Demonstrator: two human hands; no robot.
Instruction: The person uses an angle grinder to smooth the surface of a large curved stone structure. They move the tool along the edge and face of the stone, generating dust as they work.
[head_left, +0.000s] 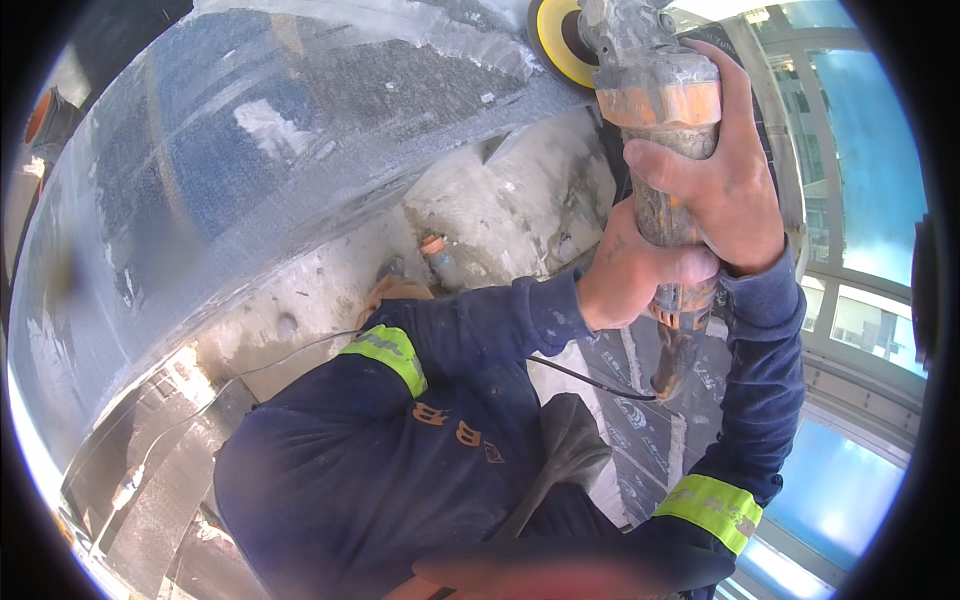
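An angle grinder (672,190), coated in grey dust over orange and dark housing, stands lengthwise at the upper right. Its head is at the top, with a yellow and black disc (563,42) at the edge of the large curved grey-blue panel (330,130); whether the disc touches it I cannot tell. My right hand (730,165) wraps the housing just below the orange collar. Lower down, my left hand (640,270) is closed around the body near the rear. A black cord (590,378) runs from the tail toward my body.
Whitish, dusty ground (510,200) lies below the panel, with a small orange-topped object (438,255) on it. Dark printed sheeting (640,390) is beneath the grinder's tail. A thin cable (240,380) crosses at left. Large windows (870,170) line the right side.
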